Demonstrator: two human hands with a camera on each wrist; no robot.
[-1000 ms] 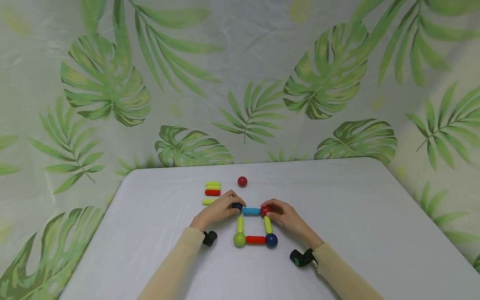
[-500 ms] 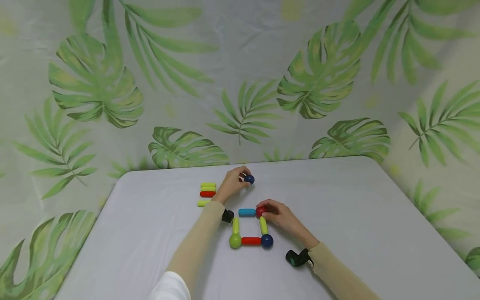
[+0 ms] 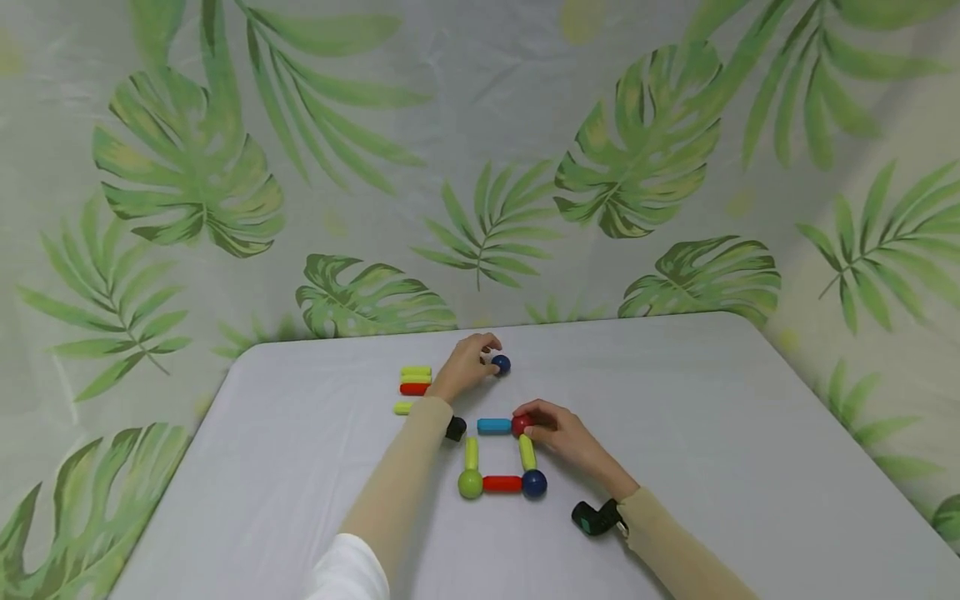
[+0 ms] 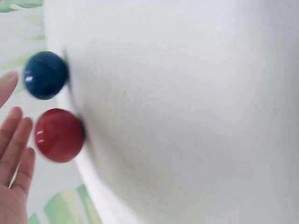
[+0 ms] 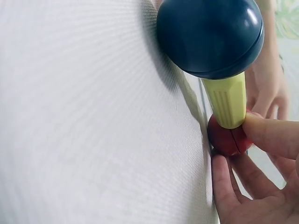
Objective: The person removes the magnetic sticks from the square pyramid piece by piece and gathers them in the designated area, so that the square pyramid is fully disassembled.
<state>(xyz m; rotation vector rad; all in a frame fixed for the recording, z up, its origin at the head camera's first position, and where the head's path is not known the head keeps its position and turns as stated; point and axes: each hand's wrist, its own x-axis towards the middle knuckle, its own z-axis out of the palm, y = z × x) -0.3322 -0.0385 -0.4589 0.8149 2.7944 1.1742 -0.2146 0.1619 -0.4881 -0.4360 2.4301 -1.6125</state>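
Note:
At the far side of the table my left hand [image 3: 467, 367] is beside a dark blue ball [image 3: 502, 364], its fingers loose. In the left wrist view a gap shows between those fingers and the blue ball [image 4: 46, 75], and a red ball [image 4: 60, 135] sits close by it. My right hand [image 3: 566, 435] pinches another red ball [image 3: 520, 426] between thumb and fingers. That ball joins a light blue rod [image 3: 493, 426] and a yellow-green rod [image 3: 528, 452]. The near side has a green ball [image 3: 470, 484], a red rod [image 3: 502, 483] and a second blue ball [image 3: 534, 483].
A second yellow-green rod [image 3: 471, 454] stands up from the green ball, its far end bare. Left of my left forearm lie yellow-green rods [image 3: 416, 371] and a loose red rod [image 3: 414, 389]. A leaf-print cloth [image 3: 375, 296] hangs behind the table.
My left hand has carried the dark blue ball from the far left corner of the shape to the back of the table and released it. The right hand stays on its red ball.

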